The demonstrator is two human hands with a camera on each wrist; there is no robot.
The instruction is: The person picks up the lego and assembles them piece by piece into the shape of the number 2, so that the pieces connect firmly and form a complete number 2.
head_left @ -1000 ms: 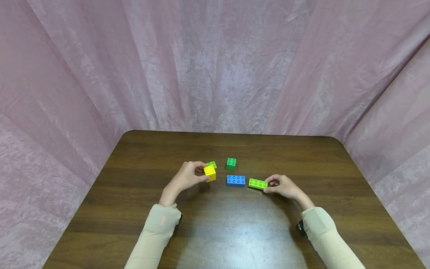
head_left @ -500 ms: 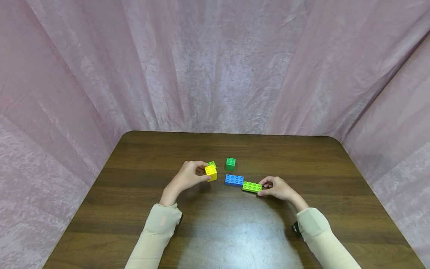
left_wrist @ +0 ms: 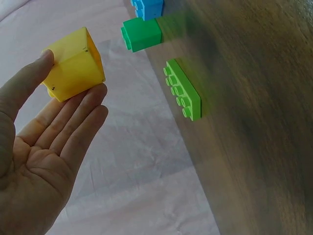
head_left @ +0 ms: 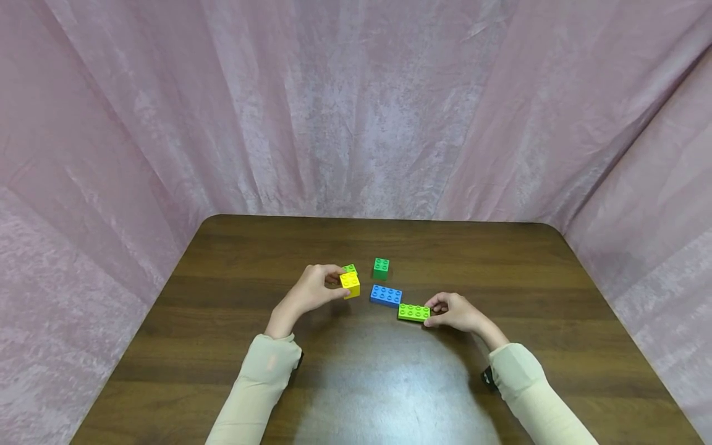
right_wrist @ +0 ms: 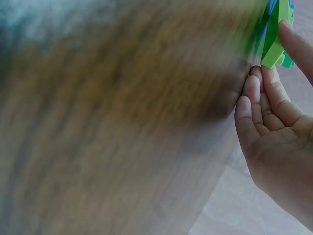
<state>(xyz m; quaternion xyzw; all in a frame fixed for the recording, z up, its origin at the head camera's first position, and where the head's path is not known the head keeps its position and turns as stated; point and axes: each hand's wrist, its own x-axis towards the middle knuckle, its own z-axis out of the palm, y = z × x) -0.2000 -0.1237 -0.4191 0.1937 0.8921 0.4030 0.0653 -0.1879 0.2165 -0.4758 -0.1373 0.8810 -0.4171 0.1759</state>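
Note:
My left hand pinches a yellow building block between thumb and fingers. In the left wrist view the yellow block is raised off the table, its hollow underside turned away from the palm. A flat lime green block lies on the table just beyond it, partly hidden in the head view. My right hand pinches the right end of another flat lime green block, low over the tabletop. Its left end meets the near right corner of a blue block, which sits slightly askew.
A small dark green block stands behind the blue one. All of it is on a brown wooden table with rounded far corners. Pink curtains hang behind the table and at both sides.
My right hand has moved left and slightly nearer, bringing the lime green block against the blue one. The blue block has shifted left and turned a little. My left hand has barely moved.

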